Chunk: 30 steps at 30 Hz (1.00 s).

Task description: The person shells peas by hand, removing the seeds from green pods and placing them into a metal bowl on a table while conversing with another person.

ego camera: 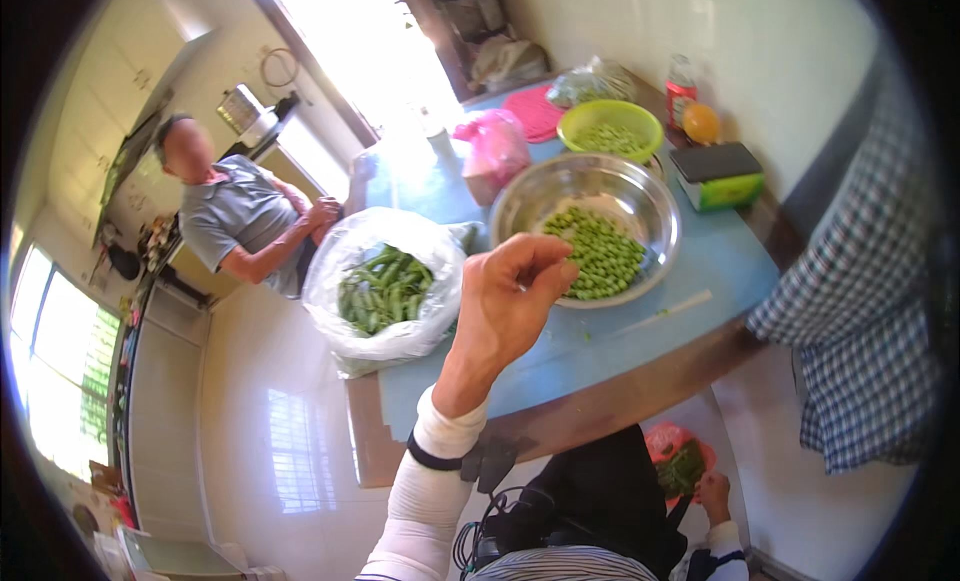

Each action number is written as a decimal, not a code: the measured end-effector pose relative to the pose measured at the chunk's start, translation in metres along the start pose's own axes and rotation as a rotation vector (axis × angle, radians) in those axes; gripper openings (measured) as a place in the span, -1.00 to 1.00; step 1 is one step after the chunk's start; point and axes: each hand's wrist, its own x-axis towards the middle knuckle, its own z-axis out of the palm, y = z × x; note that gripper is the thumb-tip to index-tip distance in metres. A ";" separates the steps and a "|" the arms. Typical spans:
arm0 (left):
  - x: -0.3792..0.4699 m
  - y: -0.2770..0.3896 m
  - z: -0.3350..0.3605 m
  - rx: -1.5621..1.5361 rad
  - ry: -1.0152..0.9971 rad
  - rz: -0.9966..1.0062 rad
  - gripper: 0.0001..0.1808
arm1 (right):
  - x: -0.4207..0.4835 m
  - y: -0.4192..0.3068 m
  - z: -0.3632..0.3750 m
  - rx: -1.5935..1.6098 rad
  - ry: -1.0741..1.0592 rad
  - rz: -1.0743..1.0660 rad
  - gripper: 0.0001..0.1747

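Note:
Over the near left rim of a steel bowl [510, 206] is my left hand [506, 303], its thumb and fingertips close together; whether something small is between them cannot be made out. Shelled green peas [600, 258] lie in the bowl. To the left of that hand, a white plastic bag [322, 281] stands rolled open with green pea pods [386, 288] inside. Low at the right, below the table edge, my right hand [712, 495] is at the rim of a red plastic bag [660, 437] containing green pods or hulls [682, 468]; its fingertips are too small to read.
Behind the steel bowl stand a green plastic bowl [652, 120] of light green pieces, a pink bag [495, 146], a bottle [680, 93], an orange fruit [701, 123] and a dark-lidded box [716, 172]. Another person [247, 213] sits at the left. Checked cloth [862, 341] hangs right.

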 end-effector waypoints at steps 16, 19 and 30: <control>0.052 -0.106 -0.193 1.209 -0.180 -0.415 -0.74 | 0.043 -0.007 0.011 0.029 -0.026 -0.092 -0.69; 0.051 -0.114 -0.197 1.285 -0.202 -0.458 -0.74 | 0.029 -0.039 0.009 -0.028 -0.103 -0.152 -0.71; 0.029 -0.022 -0.196 0.906 -0.076 -0.393 -0.75 | -0.041 -0.276 -0.056 -0.450 -0.726 -0.612 -0.76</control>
